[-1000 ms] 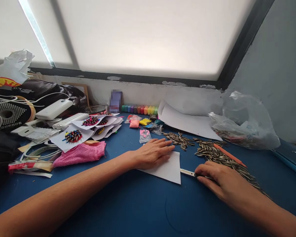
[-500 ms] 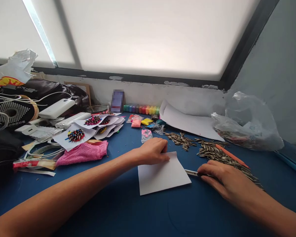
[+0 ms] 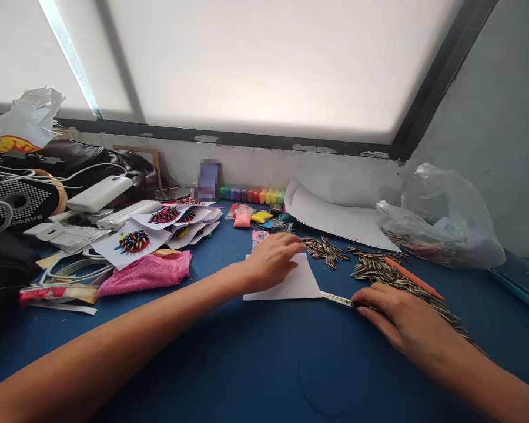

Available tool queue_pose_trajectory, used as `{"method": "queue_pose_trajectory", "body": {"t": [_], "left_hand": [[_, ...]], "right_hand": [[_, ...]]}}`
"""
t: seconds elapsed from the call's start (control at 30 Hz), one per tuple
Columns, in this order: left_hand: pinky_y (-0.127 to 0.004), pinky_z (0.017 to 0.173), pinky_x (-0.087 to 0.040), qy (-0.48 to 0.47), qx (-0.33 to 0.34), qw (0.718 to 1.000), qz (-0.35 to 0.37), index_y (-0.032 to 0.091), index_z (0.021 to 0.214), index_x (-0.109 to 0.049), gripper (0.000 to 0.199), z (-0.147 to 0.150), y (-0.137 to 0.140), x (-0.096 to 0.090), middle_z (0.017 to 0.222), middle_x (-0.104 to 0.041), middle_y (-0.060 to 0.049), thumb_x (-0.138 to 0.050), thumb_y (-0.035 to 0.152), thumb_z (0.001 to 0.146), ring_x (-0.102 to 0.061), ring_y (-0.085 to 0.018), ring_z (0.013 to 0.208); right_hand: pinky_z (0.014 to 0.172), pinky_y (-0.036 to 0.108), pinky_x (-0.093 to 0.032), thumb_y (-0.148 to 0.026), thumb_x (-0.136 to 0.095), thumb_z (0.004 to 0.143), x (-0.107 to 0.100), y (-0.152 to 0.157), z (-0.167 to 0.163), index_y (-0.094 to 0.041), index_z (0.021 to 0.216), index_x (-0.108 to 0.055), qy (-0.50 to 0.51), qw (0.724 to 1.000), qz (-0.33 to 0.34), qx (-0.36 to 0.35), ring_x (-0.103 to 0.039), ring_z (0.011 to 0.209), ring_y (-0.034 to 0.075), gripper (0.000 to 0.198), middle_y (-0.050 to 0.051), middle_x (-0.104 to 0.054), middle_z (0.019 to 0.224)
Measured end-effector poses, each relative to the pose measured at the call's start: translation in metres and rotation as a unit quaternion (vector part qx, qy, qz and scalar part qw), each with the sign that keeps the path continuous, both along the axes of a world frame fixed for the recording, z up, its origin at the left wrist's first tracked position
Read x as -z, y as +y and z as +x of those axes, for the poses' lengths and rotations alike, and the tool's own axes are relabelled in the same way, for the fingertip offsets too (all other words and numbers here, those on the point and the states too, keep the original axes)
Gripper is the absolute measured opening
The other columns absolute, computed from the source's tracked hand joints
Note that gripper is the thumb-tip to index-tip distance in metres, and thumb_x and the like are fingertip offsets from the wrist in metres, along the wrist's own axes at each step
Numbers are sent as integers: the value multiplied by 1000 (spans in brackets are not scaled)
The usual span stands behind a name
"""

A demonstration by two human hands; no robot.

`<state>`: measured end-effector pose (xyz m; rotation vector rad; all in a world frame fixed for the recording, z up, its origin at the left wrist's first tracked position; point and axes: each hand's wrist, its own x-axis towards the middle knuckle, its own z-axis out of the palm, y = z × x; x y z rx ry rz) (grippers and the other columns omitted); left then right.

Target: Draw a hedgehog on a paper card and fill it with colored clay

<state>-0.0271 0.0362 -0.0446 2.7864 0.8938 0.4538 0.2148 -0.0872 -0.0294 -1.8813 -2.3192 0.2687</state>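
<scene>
A white sheet of paper [image 3: 302, 282] lies on the blue table top. Over its upper left part rests my left hand [image 3: 275, 258], palm down with fingers stretched to the right, covering some of the sheet. My right hand [image 3: 390, 314] is closed around a slim, pale metal tool [image 3: 335, 299], whose exact kind is hard to make out. The tool's tip points left at the paper's lower right corner. Just beyond my right hand spreads a pile of striped sunflower seeds [image 3: 374, 270], with an orange strip-shaped object [image 3: 414, 278] on top.
Paper cards with seed-and-clay figures [image 3: 134, 241] are stacked left, above a pink cloth [image 3: 145, 276]. Colourful clay packets [image 3: 242, 218] and a smaller seed heap [image 3: 326, 251] lie behind the hands. Large white sheets [image 3: 335, 223] and a clear plastic bag [image 3: 445, 229] stand at the back right.
The paper has moved away from me and turned slightly. My left hand's fingers have stretched out from a curled grip. The tool has swung a little, its tip now higher.
</scene>
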Motion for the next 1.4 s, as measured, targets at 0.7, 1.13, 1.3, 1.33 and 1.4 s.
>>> {"method": "queue_pose_trajectory", "body": {"t": [0.7, 1.13, 1.3, 1.33, 1.4], "left_hand": [[-58, 118, -5, 20, 157, 987, 1, 24, 128, -58, 36, -4, -9, 6, 156, -31, -7, -42, 16, 96, -14, -27, 148], [-41, 120, -18, 6, 223, 967, -125, 33, 133, -56, 37, -15, -4, 9, 154, -36, 1, -36, 32, 102, -22, -20, 146], [-39, 120, -18, 8, 229, 966, -119, 32, 133, -57, 37, -15, -3, 7, 153, -36, 1, -36, 32, 102, -23, -20, 146], [-38, 120, -18, 9, 229, 966, -116, 32, 133, -57, 37, -15, -2, 8, 153, -37, 0, -36, 33, 102, -23, -20, 146], [-37, 120, -17, 13, 227, 967, -112, 31, 133, -56, 38, -15, -2, 8, 153, -36, 0, -35, 33, 102, -23, -19, 146]], "right_hand": [[60, 27, -56, -35, -37, 100, 30, -20, -11, -25, 113, -71, 29, 981, 188, -40, -64, 71, 17, 38, 6, -61, 86], [58, 25, -54, -22, -37, 99, 46, -27, -4, -29, 126, -65, 12, 968, 243, -62, -63, 75, 16, 39, 7, -60, 89], [61, 25, -54, -20, -38, 98, 49, -26, -3, -34, 127, -64, 10, 962, 265, -65, -62, 72, 15, 41, 5, -60, 85], [60, 24, -53, -19, -39, 98, 49, -26, -3, -35, 128, -64, 11, 962, 265, -68, -61, 71, 15, 42, 4, -60, 84], [59, 23, -52, -18, -39, 97, 49, -25, -2, -35, 129, -62, 14, 962, 261, -79, -61, 69, 14, 43, 3, -58, 83]]}}
